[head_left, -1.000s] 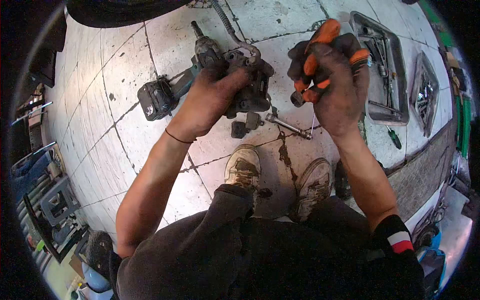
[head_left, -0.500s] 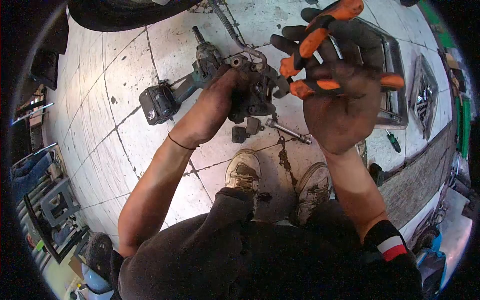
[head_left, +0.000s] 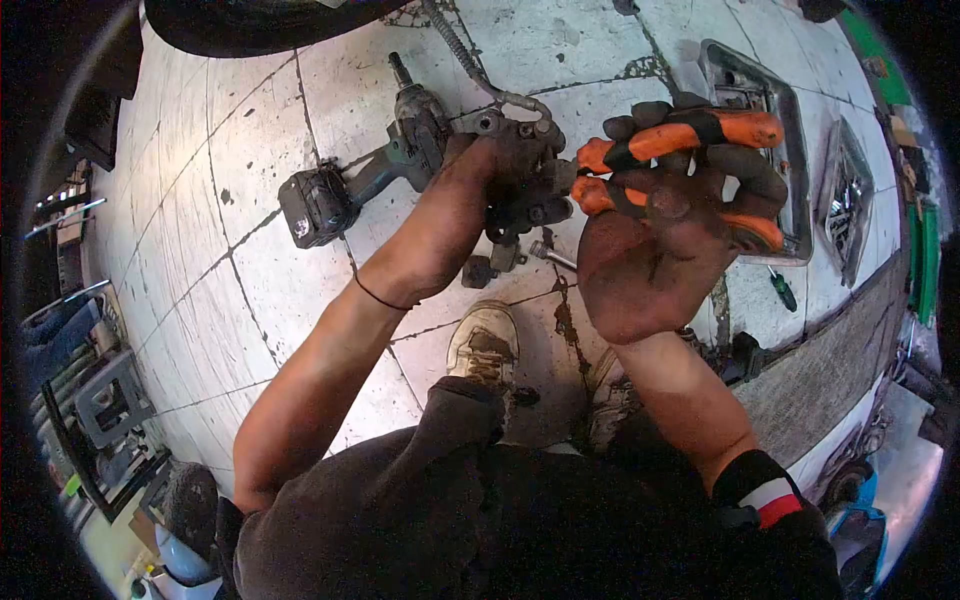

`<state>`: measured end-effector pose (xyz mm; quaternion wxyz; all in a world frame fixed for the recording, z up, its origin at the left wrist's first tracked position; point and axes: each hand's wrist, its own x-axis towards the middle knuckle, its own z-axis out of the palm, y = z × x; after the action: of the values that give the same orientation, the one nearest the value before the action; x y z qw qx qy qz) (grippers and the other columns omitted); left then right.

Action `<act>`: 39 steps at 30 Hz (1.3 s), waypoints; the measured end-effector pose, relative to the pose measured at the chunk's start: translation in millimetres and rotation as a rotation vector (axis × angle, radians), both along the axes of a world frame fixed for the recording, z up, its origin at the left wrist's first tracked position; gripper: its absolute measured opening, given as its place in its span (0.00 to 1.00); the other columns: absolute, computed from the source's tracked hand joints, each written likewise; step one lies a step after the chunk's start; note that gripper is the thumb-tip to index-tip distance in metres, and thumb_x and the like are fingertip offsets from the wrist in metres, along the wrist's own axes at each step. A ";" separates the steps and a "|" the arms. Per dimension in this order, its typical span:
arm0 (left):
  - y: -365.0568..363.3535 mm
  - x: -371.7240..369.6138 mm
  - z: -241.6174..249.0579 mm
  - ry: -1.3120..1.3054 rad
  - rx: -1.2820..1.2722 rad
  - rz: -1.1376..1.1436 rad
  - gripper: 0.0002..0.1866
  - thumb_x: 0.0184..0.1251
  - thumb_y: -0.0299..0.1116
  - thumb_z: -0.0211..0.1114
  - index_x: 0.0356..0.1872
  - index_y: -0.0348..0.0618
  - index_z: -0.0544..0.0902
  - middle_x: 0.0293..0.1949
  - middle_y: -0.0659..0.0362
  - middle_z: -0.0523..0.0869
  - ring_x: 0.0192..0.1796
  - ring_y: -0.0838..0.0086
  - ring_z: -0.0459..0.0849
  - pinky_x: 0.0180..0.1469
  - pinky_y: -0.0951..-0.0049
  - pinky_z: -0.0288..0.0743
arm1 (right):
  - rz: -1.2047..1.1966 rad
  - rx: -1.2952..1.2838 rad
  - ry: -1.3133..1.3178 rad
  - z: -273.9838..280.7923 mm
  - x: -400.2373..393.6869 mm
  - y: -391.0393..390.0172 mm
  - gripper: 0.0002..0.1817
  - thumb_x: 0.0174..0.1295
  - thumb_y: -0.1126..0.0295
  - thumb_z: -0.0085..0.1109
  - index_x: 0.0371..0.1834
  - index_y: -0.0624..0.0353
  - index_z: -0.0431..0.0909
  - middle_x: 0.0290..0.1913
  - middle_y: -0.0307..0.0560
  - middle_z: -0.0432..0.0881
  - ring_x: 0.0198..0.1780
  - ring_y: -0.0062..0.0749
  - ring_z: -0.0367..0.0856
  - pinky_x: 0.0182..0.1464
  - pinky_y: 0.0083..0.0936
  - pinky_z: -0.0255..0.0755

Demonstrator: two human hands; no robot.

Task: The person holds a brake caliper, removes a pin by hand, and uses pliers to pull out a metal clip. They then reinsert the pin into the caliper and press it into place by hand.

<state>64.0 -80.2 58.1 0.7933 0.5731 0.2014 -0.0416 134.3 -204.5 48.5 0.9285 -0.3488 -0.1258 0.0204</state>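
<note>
Left hand [head_left: 470, 205] clamps grimy brake caliper [head_left: 520, 180], held above tiled floor [head_left: 250, 260]. Right hand [head_left: 650, 250], palm up, fingers wrapped around orange-handled pliers [head_left: 680, 135]; plier nose meets caliper's right side. Impact wrench [head_left: 370, 170] lies on floor behind caliper. 2 metal trays [head_left: 790, 130] at right, screwdriver [head_left: 782, 288] beside nearer one.

Grimy pale tiled floor [head_left: 250, 260] with dark cracks, brightly lit.
</note>
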 end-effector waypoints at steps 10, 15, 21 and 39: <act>-6.3 4.5 -10.3 0.110 0.021 0.080 0.35 0.80 0.61 0.36 0.61 0.43 0.79 0.39 0.61 0.87 0.36 0.79 0.78 0.34 0.79 0.68 | -0.056 -0.337 -0.062 -5.3 -5.6 -14.9 0.43 0.47 0.73 0.79 0.68 0.57 0.66 0.61 0.39 0.74 0.60 0.27 0.75 0.65 0.30 0.71; -4.5 6.2 -19.3 0.099 0.057 0.062 0.33 0.79 0.61 0.40 0.62 0.44 0.79 0.40 0.63 0.86 0.36 0.81 0.77 0.34 0.79 0.67 | -0.092 -0.204 -0.056 -15.7 0.1 -5.3 0.37 0.52 0.74 0.71 0.67 0.51 0.66 0.58 0.40 0.76 0.60 0.29 0.76 0.65 0.36 0.71; -5.1 4.5 -32.1 0.046 0.079 0.078 0.30 0.81 0.57 0.40 0.60 0.44 0.80 0.42 0.63 0.86 0.36 0.82 0.76 0.35 0.79 0.67 | -0.150 -0.575 -0.134 -12.8 -5.6 -16.0 0.32 0.55 0.77 0.64 0.65 0.48 0.66 0.54 0.40 0.77 0.58 0.31 0.77 0.62 0.38 0.74; -10.9 4.0 -23.6 0.049 0.056 0.112 0.25 0.81 0.50 0.45 0.65 0.44 0.76 0.51 0.60 0.86 0.45 0.77 0.84 0.39 0.76 0.74 | 0.435 0.085 -0.323 -23.9 39.8 -16.7 0.27 0.53 0.79 0.59 0.58 0.56 0.68 0.48 0.45 0.74 0.49 0.32 0.75 0.44 0.29 0.77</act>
<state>68.0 -91.1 34.5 0.7727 0.5819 0.2536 -0.0055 174.0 -221.1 24.6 0.8841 -0.2729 -0.3449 0.1582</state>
